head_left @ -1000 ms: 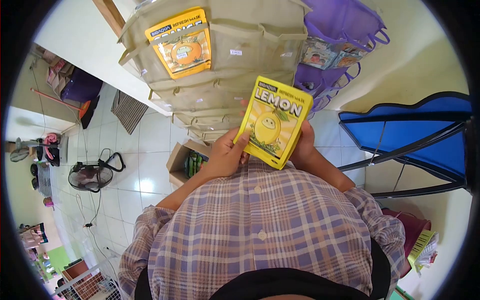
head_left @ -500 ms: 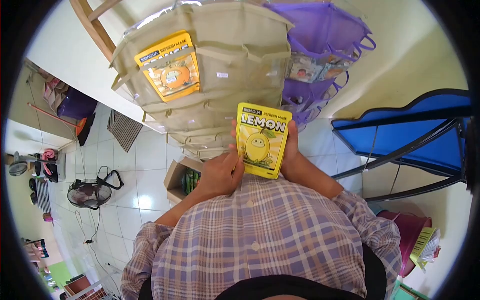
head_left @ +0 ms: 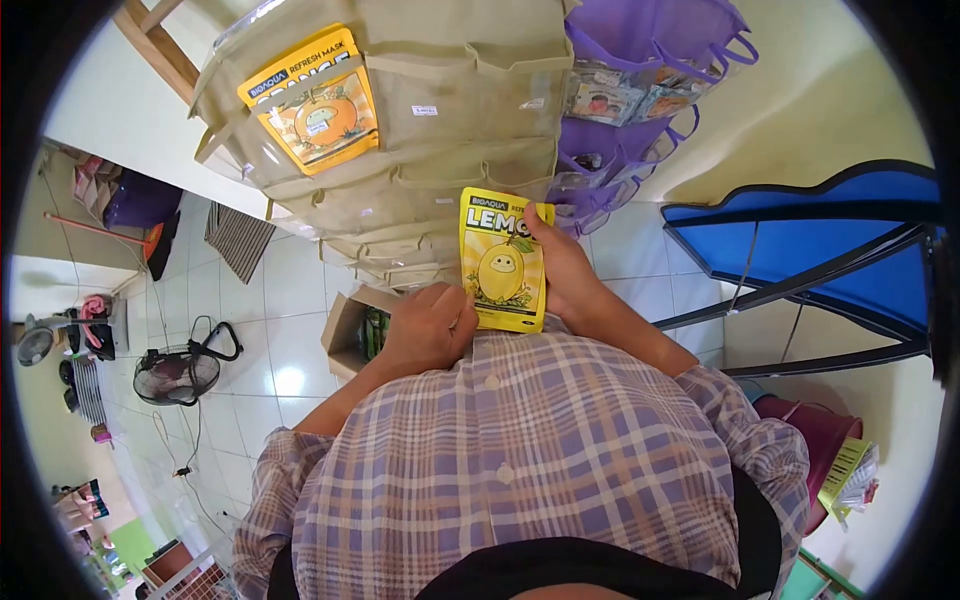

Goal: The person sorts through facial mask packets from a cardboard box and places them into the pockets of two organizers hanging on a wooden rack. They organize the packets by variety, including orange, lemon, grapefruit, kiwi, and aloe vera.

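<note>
A yellow lemon face mask sachet is held upright in front of my chest, its printed front facing me. My right hand grips it from the right side, thumb over the front and covering part of the lettering; the other fingers are behind it. At the lower left edge, my left hand is closed with curled fingers against the packet. Beyond is a beige hanging organizer with clear pockets and small labels. An orange face mask sachet sits in its upper left pocket.
A purple hanging organizer with packets hangs at right. Below my left forearm, an open cardboard box holds green packets. A blue folding table leans at right. A fan and cables are on the tiled floor at left.
The lemon sachet has shifted slightly left and up in view, and my right thumb now lies further across its front. The organizers have shifted up and left in view.
</note>
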`<state>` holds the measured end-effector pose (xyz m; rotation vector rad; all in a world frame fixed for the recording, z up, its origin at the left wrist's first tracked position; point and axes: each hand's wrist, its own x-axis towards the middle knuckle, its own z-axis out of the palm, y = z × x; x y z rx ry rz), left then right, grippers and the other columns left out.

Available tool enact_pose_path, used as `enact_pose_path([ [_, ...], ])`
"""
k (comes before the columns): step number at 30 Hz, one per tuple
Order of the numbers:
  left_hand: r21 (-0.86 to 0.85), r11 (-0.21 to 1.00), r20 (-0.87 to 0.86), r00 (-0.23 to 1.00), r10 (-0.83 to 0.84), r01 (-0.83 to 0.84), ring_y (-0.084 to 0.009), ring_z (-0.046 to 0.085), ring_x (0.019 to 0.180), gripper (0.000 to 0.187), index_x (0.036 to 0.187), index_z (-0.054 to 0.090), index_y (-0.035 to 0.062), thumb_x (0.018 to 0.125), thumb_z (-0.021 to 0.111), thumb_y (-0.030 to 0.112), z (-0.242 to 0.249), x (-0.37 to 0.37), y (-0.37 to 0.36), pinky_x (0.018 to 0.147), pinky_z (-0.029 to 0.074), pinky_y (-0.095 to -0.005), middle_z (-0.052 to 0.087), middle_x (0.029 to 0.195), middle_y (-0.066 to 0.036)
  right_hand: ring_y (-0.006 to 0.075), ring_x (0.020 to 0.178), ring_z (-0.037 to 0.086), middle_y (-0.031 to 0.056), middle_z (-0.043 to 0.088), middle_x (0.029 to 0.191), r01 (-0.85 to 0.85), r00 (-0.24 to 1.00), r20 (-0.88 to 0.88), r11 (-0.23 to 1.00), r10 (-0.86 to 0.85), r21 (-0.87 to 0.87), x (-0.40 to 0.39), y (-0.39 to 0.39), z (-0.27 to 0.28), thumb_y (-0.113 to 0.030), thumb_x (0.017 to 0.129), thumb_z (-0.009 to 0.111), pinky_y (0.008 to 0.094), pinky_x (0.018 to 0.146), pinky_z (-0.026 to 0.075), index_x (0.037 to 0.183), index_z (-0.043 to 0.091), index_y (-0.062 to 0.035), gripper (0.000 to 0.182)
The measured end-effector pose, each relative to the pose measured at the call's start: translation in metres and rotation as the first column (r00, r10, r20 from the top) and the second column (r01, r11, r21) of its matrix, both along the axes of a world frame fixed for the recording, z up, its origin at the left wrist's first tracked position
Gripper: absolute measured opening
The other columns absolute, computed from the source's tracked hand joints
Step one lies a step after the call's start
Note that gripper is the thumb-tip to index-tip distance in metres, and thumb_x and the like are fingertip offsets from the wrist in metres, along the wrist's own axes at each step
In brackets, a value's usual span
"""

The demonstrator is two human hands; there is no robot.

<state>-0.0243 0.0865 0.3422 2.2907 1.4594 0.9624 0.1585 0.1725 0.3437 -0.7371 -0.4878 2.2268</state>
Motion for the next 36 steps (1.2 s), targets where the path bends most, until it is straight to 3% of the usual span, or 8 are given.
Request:
enact_pose_path([
  [4,-0.129,0.983,0.131,0.985,-0.113,0.130,-0.0265,0.054,0.065,0.017,0.074,0.054,0.0013,0.082,0.068,0.008,0.004,-0.009,-0.003,0.057,0.045,-0.0376,0.054,0.075,-0.012,0.0224,0.098,0.066,0.0117,0.064,0.109,0.060,0.986,0.160,0.993,-0.044,-0.097,-0.001,-0.017,-0.001,-0.042,0.102,0.043,0.0390,0.085,0.056,0.117,0.052,-0.0035,0.042],
  [17,-0.116,0.951,0.366,0.902,-0.228,0.287,-0.0262,0.055,0.076,0.037,0.089,0.058,0.0011,0.093,0.059,0.038,-0.014,-0.014,0.000,0.073,0.048,-0.0381,0.057,0.094,-0.010,0.0164,0.078,0.061,0.0117,0.068,0.087,-0.261,0.640,0.688,0.745,-0.343,0.614,0.002,-0.001,-0.021,-0.036,0.104,0.042,0.0332,0.074,0.049,0.104,0.061,0.0041,0.044],
  [20,-0.404,0.910,0.488,0.863,0.127,0.095,-0.0194,0.054,0.078,0.036,0.100,0.060,0.0012,0.100,0.049,0.036,-0.040,-0.018,-0.003,0.073,0.046,-0.0331,0.057,0.092,-0.010,0.0154,0.079,0.061,0.0113,0.068,0.088,-0.229,0.688,0.651,0.755,-0.321,0.614,0.003,-0.002,-0.021,-0.035,0.104,0.043,0.0326,0.075,0.049,0.105,0.061,0.0039,0.043],
  [22,-0.614,0.752,0.762,0.427,0.486,0.240,-0.0145,0.053,0.078,0.035,0.104,0.060,0.0011,0.104,0.042,0.032,-0.015,-0.004,0.005,0.072,0.045,-0.0306,0.059,0.087,-0.010,0.0148,0.080,0.061,0.0109,0.068,0.089,-0.221,0.703,0.642,0.763,-0.307,0.607,0.002,-0.004,-0.017,-0.034,0.104,0.043,0.0322,0.076,0.049,0.105,0.061,0.0040,0.042],
  [25,-0.581,0.813,0.497,0.802,0.332,0.023,-0.0125,0.051,0.075,0.036,0.098,0.058,0.0004,0.106,0.036,0.029,-0.001,-0.006,0.015,0.071,0.044,-0.0287,0.059,0.082,-0.010,0.0136,0.084,0.060,0.0088,0.068,0.093,-0.138,0.741,0.581,0.771,-0.336,0.622,0.000,-0.004,-0.015,-0.035,0.104,0.043,0.0306,0.078,0.048,0.106,0.061,0.0034,0.042],
  [29,-0.501,0.862,0.680,0.650,0.338,0.075,-0.0130,0.051,0.071,0.036,0.096,0.057,-0.0004,0.105,0.039,0.029,0.003,0.001,0.018,0.069,0.045,-0.0284,0.059,0.077,-0.010,0.0108,0.092,0.059,0.0064,0.066,0.102,-0.142,0.760,0.591,0.818,-0.270,0.557,-0.001,-0.004,-0.016,-0.034,0.105,0.042,0.0273,0.083,0.047,0.113,0.060,0.0013,0.040],
  [34,-0.517,0.837,0.410,0.806,0.427,-0.180,-0.0154,0.044,0.059,0.032,0.090,0.053,-0.0002,0.103,0.046,0.028,-0.002,-0.001,0.023,0.058,0.041,-0.0322,0.051,0.064,-0.013,0.0119,0.088,0.061,0.0073,0.066,0.100,-0.073,0.796,0.584,0.933,-0.159,0.353,-0.004,-0.010,0.000,-0.035,0.103,0.047,0.0268,0.079,0.049,0.108,0.061,0.0012,0.039],
  [36,-0.485,0.854,0.423,0.804,0.418,-0.188,-0.0157,0.043,0.059,0.031,0.089,0.052,0.0001,0.103,0.047,0.028,-0.004,0.001,0.020,0.057,0.040,-0.0324,0.051,0.064,-0.013,0.0155,0.091,0.065,0.0089,0.066,0.103,0.055,0.951,0.292,0.987,-0.098,0.153,-0.003,-0.008,-0.006,-0.032,0.102,0.050,0.0282,0.079,0.053,0.111,0.058,0.0006,0.035],
])
